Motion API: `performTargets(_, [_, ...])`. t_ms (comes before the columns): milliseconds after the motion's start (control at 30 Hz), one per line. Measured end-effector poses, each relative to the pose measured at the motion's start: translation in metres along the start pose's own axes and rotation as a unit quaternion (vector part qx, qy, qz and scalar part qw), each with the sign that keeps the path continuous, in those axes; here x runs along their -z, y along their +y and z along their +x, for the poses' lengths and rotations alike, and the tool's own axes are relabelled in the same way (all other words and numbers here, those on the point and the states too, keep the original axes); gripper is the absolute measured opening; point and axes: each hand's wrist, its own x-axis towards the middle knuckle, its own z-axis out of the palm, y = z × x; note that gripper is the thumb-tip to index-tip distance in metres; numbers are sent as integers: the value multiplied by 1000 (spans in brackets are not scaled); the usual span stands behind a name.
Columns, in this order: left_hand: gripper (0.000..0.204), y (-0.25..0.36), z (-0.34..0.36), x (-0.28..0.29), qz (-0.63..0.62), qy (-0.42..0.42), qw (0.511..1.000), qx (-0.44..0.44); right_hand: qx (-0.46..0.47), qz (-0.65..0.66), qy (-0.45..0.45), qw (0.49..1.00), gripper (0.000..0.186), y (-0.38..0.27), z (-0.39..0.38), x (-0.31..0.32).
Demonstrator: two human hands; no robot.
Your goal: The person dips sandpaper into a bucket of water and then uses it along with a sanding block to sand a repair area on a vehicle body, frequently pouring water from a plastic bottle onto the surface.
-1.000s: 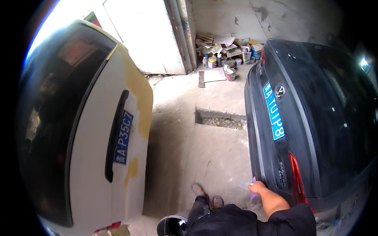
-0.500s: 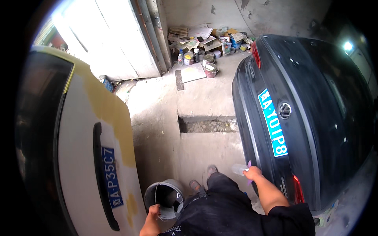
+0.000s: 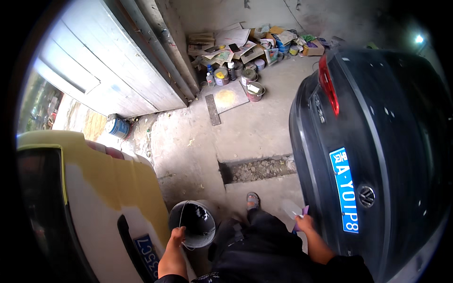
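My left hand [image 3: 177, 235] is closed round the thin wire handle of a grey bucket [image 3: 207, 236], which hangs at my left side. The bucket's inside is dark with pale, wet-looking streaks; how full it is I cannot tell. On the other side, my right hand [image 3: 304, 222] grips a translucent plastic bottle [image 3: 291, 208], blurred, together with a purple sheet-like piece [image 3: 306, 210]. This hand is beside the rear bumper of the dark car [image 3: 311, 155]; whether it touches the car I cannot tell.
A white vehicle with yellowish patches [image 3: 127, 184] stands close on my left. Ahead, a rubble-filled trench [image 3: 259, 170] crosses the concrete floor. Paint cans [image 3: 255, 91], a flat board [image 3: 231, 97] and piled cardboard [image 3: 250, 51] lie farther off. A blue bucket [image 3: 118, 126] stands by the white door [image 3: 113, 66].
I have stepped forward between the two vehicles, so the trench and cans are nearer. The bucket and the bottle have come along in my hands.
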Motion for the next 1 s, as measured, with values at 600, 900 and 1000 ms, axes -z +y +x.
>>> performTargets(600, [34,405,155,-78,101,-80,985,-111,-51,-60,-14,997,58,-233,135,74])
performTargets(900, [48,571,237,-231,185,-116,961,-169,8,-12,35,999,58,-293,284,88])
performTargets(1000, [52,581,314,-215,176,-2,952,-249,38,32,-21,999,57,-368,309,93])
